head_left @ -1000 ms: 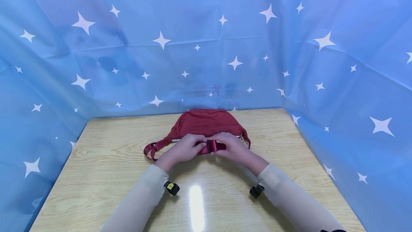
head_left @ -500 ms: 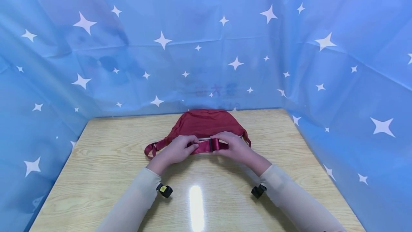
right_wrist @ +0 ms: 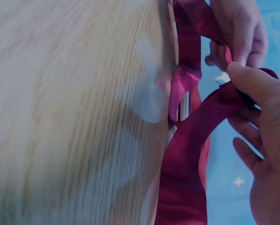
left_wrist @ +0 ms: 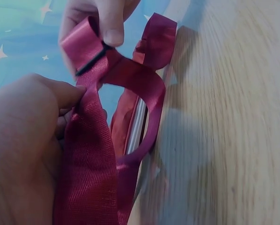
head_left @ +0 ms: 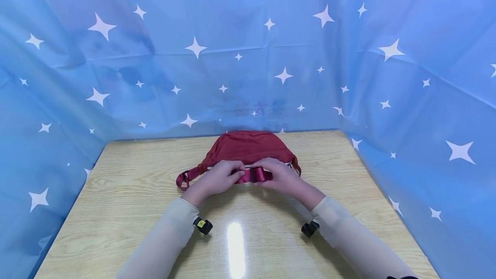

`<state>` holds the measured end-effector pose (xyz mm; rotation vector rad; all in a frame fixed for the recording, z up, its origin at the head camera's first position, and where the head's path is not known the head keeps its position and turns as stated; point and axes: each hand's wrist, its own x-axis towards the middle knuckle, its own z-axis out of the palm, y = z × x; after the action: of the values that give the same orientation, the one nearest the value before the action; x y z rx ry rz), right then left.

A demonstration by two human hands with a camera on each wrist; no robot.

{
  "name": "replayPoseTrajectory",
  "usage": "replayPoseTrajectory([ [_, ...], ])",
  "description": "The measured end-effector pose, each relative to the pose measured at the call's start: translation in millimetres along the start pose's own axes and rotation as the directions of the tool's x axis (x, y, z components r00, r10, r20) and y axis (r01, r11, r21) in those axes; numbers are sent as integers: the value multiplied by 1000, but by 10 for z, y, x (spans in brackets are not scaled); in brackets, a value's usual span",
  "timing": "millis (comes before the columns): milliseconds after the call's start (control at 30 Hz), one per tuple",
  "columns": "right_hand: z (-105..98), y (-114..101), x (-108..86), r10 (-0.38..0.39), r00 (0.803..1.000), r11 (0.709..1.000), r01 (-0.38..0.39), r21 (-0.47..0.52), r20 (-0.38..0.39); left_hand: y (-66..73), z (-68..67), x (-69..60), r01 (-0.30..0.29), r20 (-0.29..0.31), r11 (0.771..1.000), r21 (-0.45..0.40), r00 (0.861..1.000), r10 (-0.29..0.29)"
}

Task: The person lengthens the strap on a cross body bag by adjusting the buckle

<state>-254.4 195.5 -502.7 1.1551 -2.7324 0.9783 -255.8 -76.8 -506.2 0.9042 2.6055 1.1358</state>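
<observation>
A dark red waist bag point(head_left: 249, 147) lies at the far side of the table, its silver zipper point(left_wrist: 137, 125) partly hidden behind the strap. In front of it the red webbing strap point(left_wrist: 90, 154) is lifted and passes through a black slide buckle point(left_wrist: 93, 59). My left hand point(head_left: 218, 178) pinches the strap between thumb and fingers, just left of the buckle. On the other side my right hand point(head_left: 280, 178) holds the strap right at the buckle, thumb on the webbing. A loop of strap point(head_left: 185, 179) sticks out past the bag's left end.
The pale wood-grain table point(head_left: 135, 210) extends toward me, with a bright light reflection point(head_left: 236, 249). Blue star-patterned cloth point(head_left: 248, 55) hangs behind and at both sides. Each wrist wears a small black camera point(head_left: 203, 226).
My left hand slid left along the strap, away from the buckle, then came partway back toward it. The right hand stayed nearly in place. The strap loop at the left shifted slightly rightward.
</observation>
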Motion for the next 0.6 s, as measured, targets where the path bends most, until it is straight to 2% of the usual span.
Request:
replayPoseTrajectory([
  [133,16,-11,19,-29,1000,999,30,-33,6,52,26,65,-18,6,1000,21,1000,18],
  [300,41,-6,20,-65,997,995,62,-72,-39,65,42,95,-16,0,999,30,1000,16],
  [433,50,1,9,-75,995,995,70,-77,-66,38,26,67,11,3,999,30,1000,-11],
  [600,36,5,-6,-52,996,998,48,-52,-78,-26,-14,-20,44,-4,997,60,999,-44],
])
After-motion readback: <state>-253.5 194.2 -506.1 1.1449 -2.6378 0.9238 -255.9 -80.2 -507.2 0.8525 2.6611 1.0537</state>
